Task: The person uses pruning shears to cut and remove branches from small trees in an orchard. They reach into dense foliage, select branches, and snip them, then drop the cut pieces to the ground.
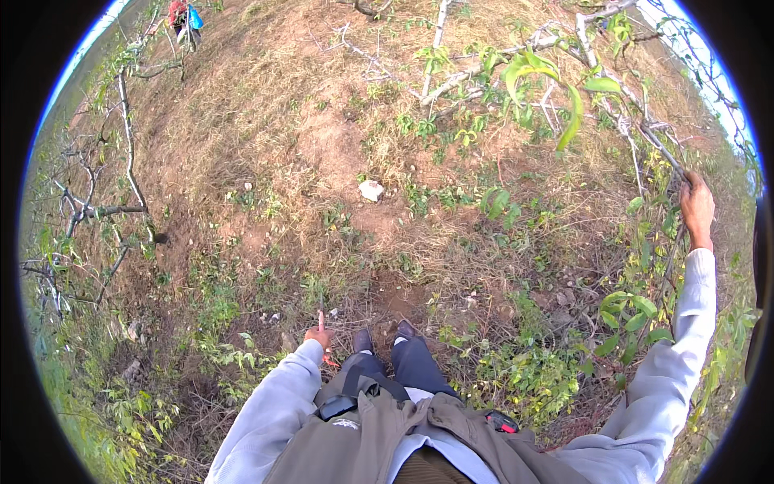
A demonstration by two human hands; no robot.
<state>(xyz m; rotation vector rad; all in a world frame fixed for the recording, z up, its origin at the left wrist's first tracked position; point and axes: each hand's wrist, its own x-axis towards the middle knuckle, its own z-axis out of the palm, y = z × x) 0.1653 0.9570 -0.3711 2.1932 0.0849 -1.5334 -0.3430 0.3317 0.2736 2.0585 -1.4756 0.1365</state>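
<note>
My right hand (697, 202) is raised at the far right, its fingers closed around a thin tree branch (664, 151). That branch joins pale, bare limbs with a few long green leaves at the upper right. Low and left of my feet, my left hand (319, 336) is closed on a slim hand tool (321, 320) pointing away from me; its exact kind is too small to tell. Something orange-red (329, 361) hangs just below that hand. Both my arms are in light grey sleeves.
A sparse tree (127, 133) stands at the left. Dry grass and soil slope ahead, with a white stone (370, 190) near the middle. Leafy shoots (526, 375) grow low at the right. Far off at the upper left is a person (179, 17) beside a blue bag (195, 18).
</note>
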